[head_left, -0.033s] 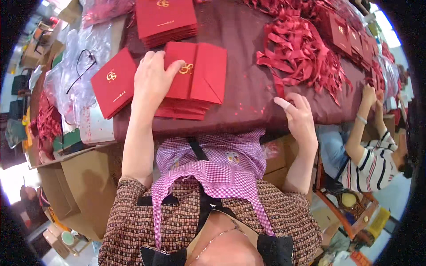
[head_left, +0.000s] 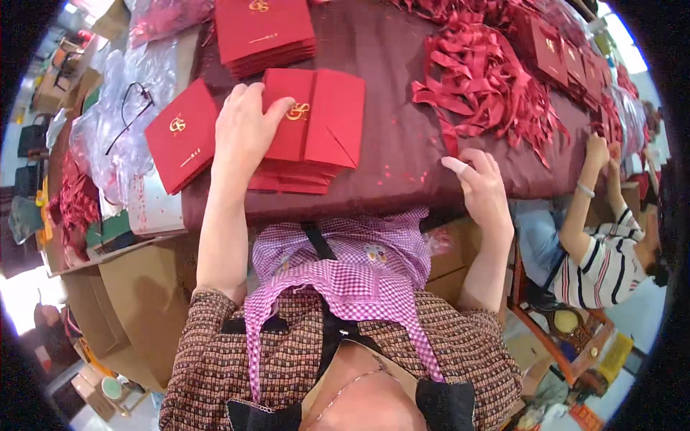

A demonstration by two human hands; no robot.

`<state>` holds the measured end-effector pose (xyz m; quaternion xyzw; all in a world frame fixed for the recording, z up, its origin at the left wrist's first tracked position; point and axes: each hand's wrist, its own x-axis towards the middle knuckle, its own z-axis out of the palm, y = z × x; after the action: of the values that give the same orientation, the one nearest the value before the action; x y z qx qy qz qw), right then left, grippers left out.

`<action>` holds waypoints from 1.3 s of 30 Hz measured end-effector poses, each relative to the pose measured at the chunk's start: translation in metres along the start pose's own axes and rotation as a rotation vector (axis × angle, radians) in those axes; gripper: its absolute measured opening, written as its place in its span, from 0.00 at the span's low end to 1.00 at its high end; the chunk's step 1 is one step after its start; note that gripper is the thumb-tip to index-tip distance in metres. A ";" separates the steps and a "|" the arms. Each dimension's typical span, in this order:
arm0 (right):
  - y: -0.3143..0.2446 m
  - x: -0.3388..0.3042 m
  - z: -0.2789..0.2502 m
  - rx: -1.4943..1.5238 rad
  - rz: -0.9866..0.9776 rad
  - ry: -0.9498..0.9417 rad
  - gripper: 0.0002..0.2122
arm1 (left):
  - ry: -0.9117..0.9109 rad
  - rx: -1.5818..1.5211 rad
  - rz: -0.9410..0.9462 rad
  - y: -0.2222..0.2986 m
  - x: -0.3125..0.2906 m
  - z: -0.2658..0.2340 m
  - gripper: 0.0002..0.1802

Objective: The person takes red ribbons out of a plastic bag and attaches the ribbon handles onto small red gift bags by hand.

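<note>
My left hand [head_left: 244, 133] lies over the left side of a stack of flat, folded red paper bags [head_left: 334, 122] with gold emblems. Its thumb is spread away from the fingers across the top bag, and the fingertips reach the upper left edge. At the table's front edge, my right hand [head_left: 486, 194] is closed, fingers bent, around the lower end of a red ribbon [head_left: 448, 136]. White tape wraps one of its fingers. That ribbon hangs from a tangled heap of red satin ribbons [head_left: 481, 79] just beyond the hand.
Another red bag stack [head_left: 266, 36] stands farther back; a smaller pile [head_left: 183, 136] leans at the left. Clear plastic wrap [head_left: 115, 136] lies beyond it. Ribboned bags [head_left: 557, 57] are at the far right, near a co-worker's hands [head_left: 600, 151]. An open cardboard box [head_left: 136, 302] stands lower left.
</note>
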<state>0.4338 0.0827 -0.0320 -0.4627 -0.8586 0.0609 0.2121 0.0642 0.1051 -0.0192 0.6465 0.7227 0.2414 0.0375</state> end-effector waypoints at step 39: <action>-0.013 0.132 0.067 0.078 -0.084 0.054 0.03 | -0.152 -0.838 -0.191 0.004 0.015 0.030 0.14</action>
<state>0.3318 0.1898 -0.0477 -0.4194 -0.8681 0.0726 0.2554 0.0769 0.1282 -0.0401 0.5215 0.6143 0.4611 0.3717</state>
